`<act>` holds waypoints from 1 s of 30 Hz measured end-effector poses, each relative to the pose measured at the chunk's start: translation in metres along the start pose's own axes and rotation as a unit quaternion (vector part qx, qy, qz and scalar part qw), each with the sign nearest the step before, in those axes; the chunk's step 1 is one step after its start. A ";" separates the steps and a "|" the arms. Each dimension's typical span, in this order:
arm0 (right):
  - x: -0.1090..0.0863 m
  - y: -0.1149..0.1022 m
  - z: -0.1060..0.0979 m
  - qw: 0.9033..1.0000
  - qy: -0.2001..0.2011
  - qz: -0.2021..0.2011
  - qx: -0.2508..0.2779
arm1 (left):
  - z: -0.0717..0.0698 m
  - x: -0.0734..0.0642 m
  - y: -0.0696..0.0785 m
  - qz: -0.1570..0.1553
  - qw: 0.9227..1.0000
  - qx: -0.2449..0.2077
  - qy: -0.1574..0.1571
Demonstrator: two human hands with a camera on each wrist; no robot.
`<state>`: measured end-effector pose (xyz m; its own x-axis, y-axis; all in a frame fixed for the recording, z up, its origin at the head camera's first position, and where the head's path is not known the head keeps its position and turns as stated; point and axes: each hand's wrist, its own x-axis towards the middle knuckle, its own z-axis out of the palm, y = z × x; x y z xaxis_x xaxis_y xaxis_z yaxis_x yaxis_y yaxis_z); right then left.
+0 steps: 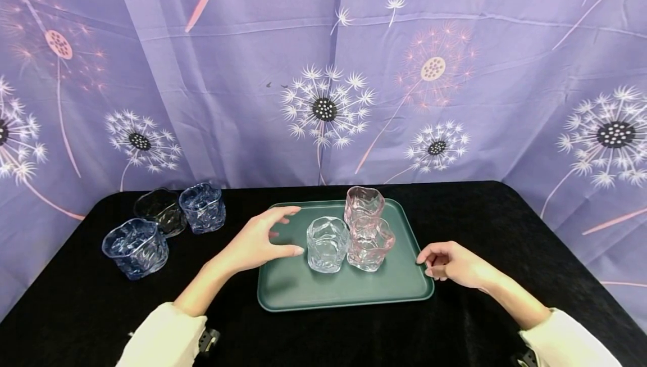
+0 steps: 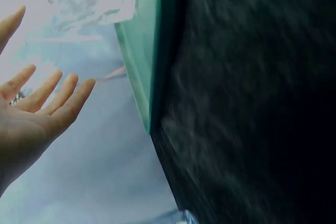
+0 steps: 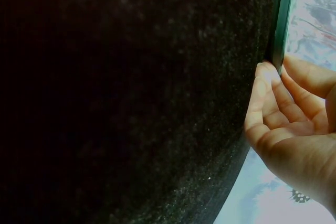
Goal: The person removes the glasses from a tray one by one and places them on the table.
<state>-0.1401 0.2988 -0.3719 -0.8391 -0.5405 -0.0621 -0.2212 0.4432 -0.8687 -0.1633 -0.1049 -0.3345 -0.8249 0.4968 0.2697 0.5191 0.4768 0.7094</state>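
A clear glass (image 1: 327, 246) stands on a green tray (image 1: 290, 294). Right of it on the tray are two pink-tinted glasses, the nearer one (image 1: 370, 246) overlapping the farther one (image 1: 364, 201). Over the tray's left side is my left hand (image 1: 260, 243), thumb and fingers spread apart toward the clear glass, with a gap between. The left wrist view also shows this hand (image 2: 39, 111) holding nothing. At the tray's right rim, my right hand (image 1: 455, 263) pinches the edge between thumb and fingers; the right wrist view shows those fingers (image 3: 286, 103) at the rim.
On the left of the black-covered table (image 1: 485, 215) stand two blue glasses, one nearer (image 1: 136, 249) and one farther (image 1: 203, 208), with a dark see-through glass (image 1: 162, 212) between them. A purple dandelion-print curtain (image 1: 242, 103) hangs behind the table.
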 end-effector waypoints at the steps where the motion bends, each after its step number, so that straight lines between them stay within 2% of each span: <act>1: 0.000 0.000 0.000 1.000 0.000 0.000 0.000 | 0.003 0.001 0.001 0.001 1.000 -0.002 -0.006; 7: 0.001 0.002 0.000 1.000 -0.003 -0.006 0.003 | 0.016 0.009 0.008 -0.003 0.999 -0.022 -0.036; 11: 0.001 0.001 0.000 1.000 -0.005 -0.009 0.004 | 0.024 0.012 0.012 0.006 0.999 -0.025 -0.047; 18: 0.001 0.001 0.001 1.000 0.000 -0.005 -0.004 | 0.034 0.015 0.013 0.019 0.999 0.005 -0.043; 30: -0.001 -0.001 0.000 1.000 0.003 0.000 -0.005 | 0.047 0.024 0.015 0.003 0.999 0.023 -0.042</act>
<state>-0.1392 0.2990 -0.3711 -0.8419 -0.5364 -0.0592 -0.2263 0.4505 -0.8636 -0.1641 -0.0514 -0.3481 -0.8014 0.5576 0.2162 0.5347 0.5061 0.6767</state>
